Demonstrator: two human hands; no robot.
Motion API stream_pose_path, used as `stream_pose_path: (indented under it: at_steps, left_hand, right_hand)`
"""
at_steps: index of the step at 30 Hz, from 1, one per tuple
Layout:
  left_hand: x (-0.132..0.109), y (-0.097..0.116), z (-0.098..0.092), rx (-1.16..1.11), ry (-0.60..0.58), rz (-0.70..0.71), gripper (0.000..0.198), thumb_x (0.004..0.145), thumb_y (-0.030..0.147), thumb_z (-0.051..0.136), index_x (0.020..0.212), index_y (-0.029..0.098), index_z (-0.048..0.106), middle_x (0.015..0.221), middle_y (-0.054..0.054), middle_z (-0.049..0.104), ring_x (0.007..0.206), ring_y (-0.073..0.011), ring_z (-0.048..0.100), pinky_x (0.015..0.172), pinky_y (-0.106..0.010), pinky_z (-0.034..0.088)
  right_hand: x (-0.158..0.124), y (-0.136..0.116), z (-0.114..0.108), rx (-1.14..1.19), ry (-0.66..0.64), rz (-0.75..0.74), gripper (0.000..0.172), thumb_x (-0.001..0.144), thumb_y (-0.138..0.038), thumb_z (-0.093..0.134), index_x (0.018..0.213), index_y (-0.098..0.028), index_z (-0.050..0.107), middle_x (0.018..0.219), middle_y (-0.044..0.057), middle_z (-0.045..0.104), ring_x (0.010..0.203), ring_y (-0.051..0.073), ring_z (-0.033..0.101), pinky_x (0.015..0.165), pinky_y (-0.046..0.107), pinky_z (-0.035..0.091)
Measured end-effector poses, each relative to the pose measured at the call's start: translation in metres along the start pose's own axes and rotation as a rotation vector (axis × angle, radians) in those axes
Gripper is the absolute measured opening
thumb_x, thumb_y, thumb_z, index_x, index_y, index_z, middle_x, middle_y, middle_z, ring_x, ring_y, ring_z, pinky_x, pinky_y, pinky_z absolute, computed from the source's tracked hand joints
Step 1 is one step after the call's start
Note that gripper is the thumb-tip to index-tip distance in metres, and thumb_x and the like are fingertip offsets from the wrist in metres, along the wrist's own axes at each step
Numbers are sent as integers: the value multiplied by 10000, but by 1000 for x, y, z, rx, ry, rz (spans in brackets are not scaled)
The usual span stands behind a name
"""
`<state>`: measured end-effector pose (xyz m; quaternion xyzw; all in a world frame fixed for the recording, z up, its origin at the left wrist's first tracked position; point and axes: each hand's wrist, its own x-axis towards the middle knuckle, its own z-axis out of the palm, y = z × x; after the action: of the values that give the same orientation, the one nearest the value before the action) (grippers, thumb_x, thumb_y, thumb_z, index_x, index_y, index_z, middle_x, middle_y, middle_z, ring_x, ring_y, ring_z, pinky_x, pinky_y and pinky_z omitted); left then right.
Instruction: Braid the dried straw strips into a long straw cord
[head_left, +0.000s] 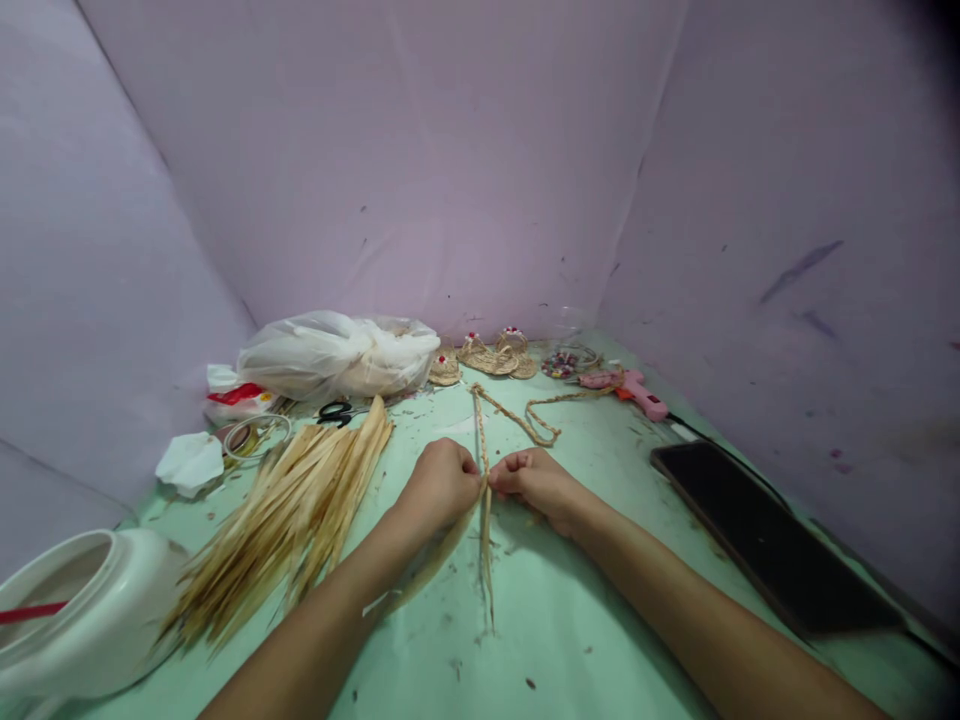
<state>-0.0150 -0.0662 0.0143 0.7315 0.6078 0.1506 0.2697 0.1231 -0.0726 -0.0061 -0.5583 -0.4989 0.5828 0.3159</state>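
Observation:
A long braid of dried plant fibre (537, 438) zigzags across the green tabletop from the right and comes down to my hands. My left hand (444, 478) is closed in a pinch on the lower end of the braid, with a pale loose strand running back under my forearm. From the other side, my right hand (538, 484) pinches the same spot between thumb and fingers. Below both hands, loose fibre strands (486, 560) hang toward me on the table. A fanned bundle of dry fibre strips (289, 520) lies left of my left arm.
At the back stand a white plastic bag (337, 355), small woven slippers (487, 357) and a container of beads (564, 362). Black scissors (335, 412) lie behind the strips. A pink glue gun (637, 392) and a dark phone-like slab (772, 535) are at right, a white pot (142, 600) at left.

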Motion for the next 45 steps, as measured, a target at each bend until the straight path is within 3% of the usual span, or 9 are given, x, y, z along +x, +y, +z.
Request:
stream_pose_path:
  at_steps: [4,8,21,28,31,34,36,42,45]
  left_hand:
    - [-2,2,0,-106,-106,-123,190,573,183,485,580,95,654,406,1,473,398,-87,377,410,-201,254]
    - [0,2,0,-159,-138,-150,190,564,155,482,575,86,658,379,4,450,382,-85,366,406,-202,261]
    - [2,-4,9,-139,-73,-159,168,528,224,529,530,93,634,396,48,286,408,-59,236,405,-218,166]
    - [5,1,2,-172,-55,-179,68,497,132,492,458,118,546,357,58,272,384,-55,246,384,-208,150]
    - [3,8,-3,-292,-159,-271,80,497,111,481,421,131,492,305,53,300,325,-58,256,356,-206,169]
    - [1,11,-4,-476,-296,-340,92,514,102,462,472,113,543,333,15,420,302,-75,329,342,-205,228]
    - [0,11,-3,-537,-319,-348,113,514,89,452,500,102,563,358,6,452,302,-71,351,341,-197,240]
    - [5,1,4,-439,-181,-268,138,534,181,595,476,128,481,349,38,416,292,-49,317,326,-188,206]
    - [5,0,6,-462,-117,-236,162,522,172,635,592,134,494,383,55,438,298,-51,342,328,-177,216]
  right_hand:
    - [0,0,0,-4,2,1,97,576,-174,552,493,-124,539,396,-39,432,361,36,272,387,206,176]
    - [0,-1,-1,12,6,8,104,585,-174,553,495,-124,545,416,-29,469,366,37,286,390,202,194]
    - [1,3,1,55,24,-24,73,576,-139,542,513,-119,572,417,-28,506,363,34,285,398,194,208]
    - [0,1,3,-24,36,-23,82,557,-118,538,490,-118,584,410,-21,513,373,44,298,391,198,201]
    - [0,1,4,-5,8,-45,98,564,-120,518,483,-117,575,426,-10,537,379,44,319,390,191,209]
    - [-2,-1,4,64,-20,-33,81,567,-119,507,503,-119,556,453,-5,559,375,37,335,383,180,209]
    - [-3,-3,3,57,-14,7,66,568,-127,508,513,-121,545,448,-10,548,348,31,302,362,184,175]
    - [-2,-2,-1,46,-11,54,24,545,-141,510,526,-143,525,349,-66,397,311,35,245,343,197,114]
    - [-1,0,-5,82,-48,25,26,533,-149,517,509,-146,506,327,-80,336,317,31,224,350,193,100]
